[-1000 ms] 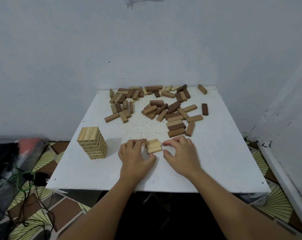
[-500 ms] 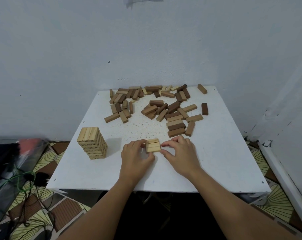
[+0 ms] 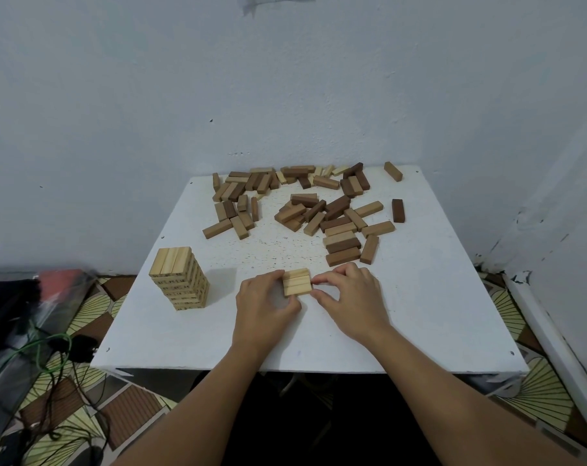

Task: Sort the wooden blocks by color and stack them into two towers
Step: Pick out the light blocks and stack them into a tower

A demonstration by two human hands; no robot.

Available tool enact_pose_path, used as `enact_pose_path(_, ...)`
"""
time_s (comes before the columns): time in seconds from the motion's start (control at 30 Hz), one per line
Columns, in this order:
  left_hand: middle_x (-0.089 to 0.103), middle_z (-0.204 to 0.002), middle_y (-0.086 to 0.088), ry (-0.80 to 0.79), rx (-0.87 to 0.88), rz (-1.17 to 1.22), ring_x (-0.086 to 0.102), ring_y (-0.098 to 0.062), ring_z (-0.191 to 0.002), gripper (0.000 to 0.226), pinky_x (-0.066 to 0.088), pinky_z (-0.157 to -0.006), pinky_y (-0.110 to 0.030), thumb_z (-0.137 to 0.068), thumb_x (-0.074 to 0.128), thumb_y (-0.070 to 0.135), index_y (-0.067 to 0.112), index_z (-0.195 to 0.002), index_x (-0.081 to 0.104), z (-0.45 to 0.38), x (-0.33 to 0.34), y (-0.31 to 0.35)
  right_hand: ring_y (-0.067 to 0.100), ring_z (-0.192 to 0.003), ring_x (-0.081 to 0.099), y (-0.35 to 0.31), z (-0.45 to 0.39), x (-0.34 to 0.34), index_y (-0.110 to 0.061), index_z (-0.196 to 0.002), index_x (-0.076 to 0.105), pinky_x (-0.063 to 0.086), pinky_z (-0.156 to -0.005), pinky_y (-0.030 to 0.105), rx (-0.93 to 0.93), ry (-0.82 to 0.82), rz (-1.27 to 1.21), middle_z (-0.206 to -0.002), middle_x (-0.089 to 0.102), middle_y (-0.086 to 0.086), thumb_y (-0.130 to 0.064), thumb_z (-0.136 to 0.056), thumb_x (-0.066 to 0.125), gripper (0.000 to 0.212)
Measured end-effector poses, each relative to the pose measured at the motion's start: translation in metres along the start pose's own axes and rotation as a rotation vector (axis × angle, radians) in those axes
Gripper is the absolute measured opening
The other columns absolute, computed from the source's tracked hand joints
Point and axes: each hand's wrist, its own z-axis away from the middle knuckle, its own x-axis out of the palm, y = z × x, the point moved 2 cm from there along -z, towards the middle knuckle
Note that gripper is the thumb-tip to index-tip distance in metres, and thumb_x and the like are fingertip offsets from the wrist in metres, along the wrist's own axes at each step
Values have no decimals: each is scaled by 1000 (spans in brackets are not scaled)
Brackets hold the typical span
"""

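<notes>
**White worktop in a pale corner, three light blocks squared between two hands**

White square worktop [image 3: 419,314], speckled with small dark flecks toward the middle, pushed into a corner of pale blue-grey painted walls [image 3: 285,79]; scuffed, chipped paint low on the right wall. Patterned floor [image 3: 93,317] of yellow fan shapes and brown panels on both sides. At left, a bundle wrapped in clear plastic [image 3: 50,297] with something red inside, plus green and black cables [image 3: 50,358] trailing over the floor.

Near the front centre of the worktop, a set of three light blocks [image 3: 296,281] lying side by side, flat on the surface. Left hand [image 3: 265,307] curled against the set's left end, fingers and thumb pinching it. Right hand [image 3: 349,297] at the right end, fingertips and thumb pressed to that end, the other fingers bent.

Toward the front left corner, a finished-looking light tower [image 3: 179,279], upright, several layers high, well apart from the hands. Across the far half, a loose scatter of mixed blocks [image 3: 305,206], light, mid-brown and dark, some overlapping. One dark block [image 3: 398,210] lying alone at the right of the scatter, one mid-brown block [image 3: 393,171] alone near the far right corner.
</notes>
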Motion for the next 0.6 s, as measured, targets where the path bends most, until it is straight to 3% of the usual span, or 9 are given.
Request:
enact_pose_path(0.3, 62, -126, 11, 28, -41, -46, 43, -15, -125, 53, 32, -100, -29, -82, 77, 40, 27, -132, 65, 1, 3, -1, 11, -113, 42, 1, 0, 2, -46, -122, 68, 32, -106, 32, 12, 13, -27, -111, 46, -18, -59, -94, 61, 32)
enact_pose_path(0.6, 45, -114, 9, 145, -89, -64, 33, -15, -123, 23, 23, -101, -29, -75, 84, 44, 35, -92, 72, 4, 2, -4, 11, -114, 43, 2, -1, 3, -46, -123, 67, 34, -106, 32, 15, 16, 1, -110, 42, -20, -57, -95, 60, 31)
